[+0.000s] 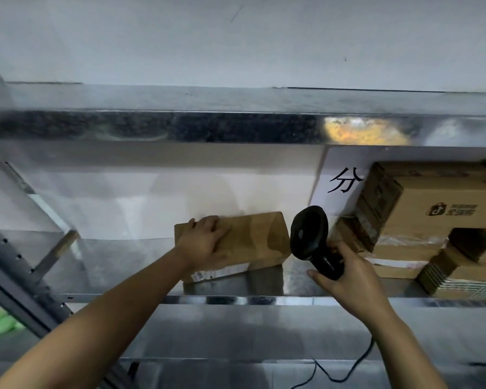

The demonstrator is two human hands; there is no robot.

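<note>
Left hand (205, 242) grips the left end of a small cardboard box (244, 242), fingers curled over its top edge. Box sits on the metal shelf (124, 265), closed, contents not visible. Right hand (348, 273) is wrapped around the handle of a black scanner (309, 234), just right of the box, its head beside the box's right end. Further right of the box: stacked cardboard cartons (438, 209), also closed. White sign (340, 183) behind them.
</note>
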